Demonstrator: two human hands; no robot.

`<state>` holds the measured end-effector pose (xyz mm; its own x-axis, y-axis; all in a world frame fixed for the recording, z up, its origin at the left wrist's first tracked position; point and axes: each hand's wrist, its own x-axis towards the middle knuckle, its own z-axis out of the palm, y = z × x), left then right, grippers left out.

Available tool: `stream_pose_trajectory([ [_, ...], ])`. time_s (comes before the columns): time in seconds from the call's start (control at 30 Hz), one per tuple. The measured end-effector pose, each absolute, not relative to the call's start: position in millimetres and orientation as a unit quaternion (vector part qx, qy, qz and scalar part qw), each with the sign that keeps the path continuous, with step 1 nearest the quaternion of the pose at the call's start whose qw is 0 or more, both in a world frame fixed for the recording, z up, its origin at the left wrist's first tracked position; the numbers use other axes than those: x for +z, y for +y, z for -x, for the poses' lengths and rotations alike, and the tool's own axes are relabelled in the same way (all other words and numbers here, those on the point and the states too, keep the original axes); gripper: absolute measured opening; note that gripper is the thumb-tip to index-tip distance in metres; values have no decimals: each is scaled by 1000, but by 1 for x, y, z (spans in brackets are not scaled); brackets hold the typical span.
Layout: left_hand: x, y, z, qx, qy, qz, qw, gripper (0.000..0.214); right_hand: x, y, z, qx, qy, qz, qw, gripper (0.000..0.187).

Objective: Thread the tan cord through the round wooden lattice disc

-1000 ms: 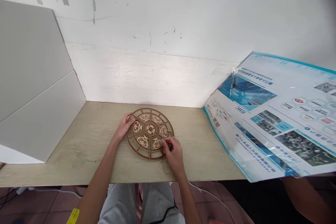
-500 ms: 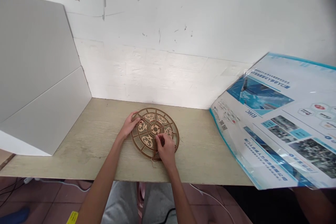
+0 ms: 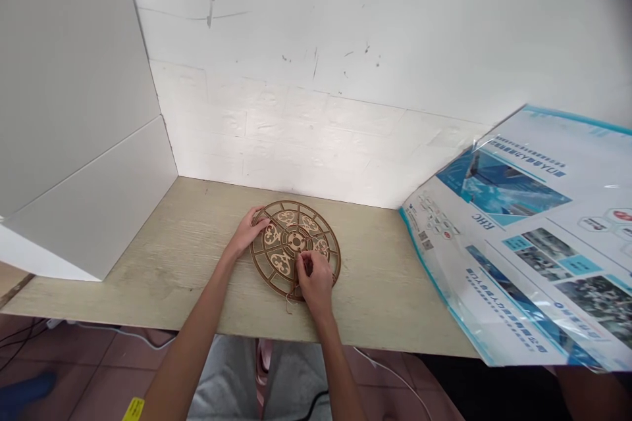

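Wooden desk (image 3: 148,263), centre frame: left hand (image 3: 248,231) lies open on fretwork disc (image 3: 291,227); right hand (image 3: 315,281) moved inward, pinched shut near hub

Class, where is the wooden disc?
Head view: wooden disc centred on the table, left hand on its left rim, right hand over its near part.

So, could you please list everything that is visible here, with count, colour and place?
disc: one, brown wood, cut-out pattern, flat on the middle of the table
thread: one, brown, at the disc's near edge
table: one, pale wood
board: one, perhaps two, white, standing at left
poster: one, blue and white, glossy, at right
wall: white, scuffed, behind
trousers: grey, below the table edge
left hand: fingers on the disc's left rim
right hand: fingers pinched over the disc's near part
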<state>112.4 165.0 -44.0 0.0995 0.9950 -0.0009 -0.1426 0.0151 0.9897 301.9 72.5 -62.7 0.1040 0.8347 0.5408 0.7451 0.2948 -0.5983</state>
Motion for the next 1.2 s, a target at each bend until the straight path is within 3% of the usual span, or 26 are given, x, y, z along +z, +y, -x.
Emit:
stream_pose_trajectory([
  [0.63, -43, 163, -110, 481, 448, -517, 548, 64, -63, 76, -301, 75, -689, 578, 431, 28],
  [1.0, -45, 165, -111, 496, 445, -513, 541, 63, -50, 66, -311, 221, -602, 570, 514, 33],
  [1.2, -40, 163, -110, 486, 452, -516, 541, 58, -51, 43, -330, 195, -595, 608, 488, 33],
])
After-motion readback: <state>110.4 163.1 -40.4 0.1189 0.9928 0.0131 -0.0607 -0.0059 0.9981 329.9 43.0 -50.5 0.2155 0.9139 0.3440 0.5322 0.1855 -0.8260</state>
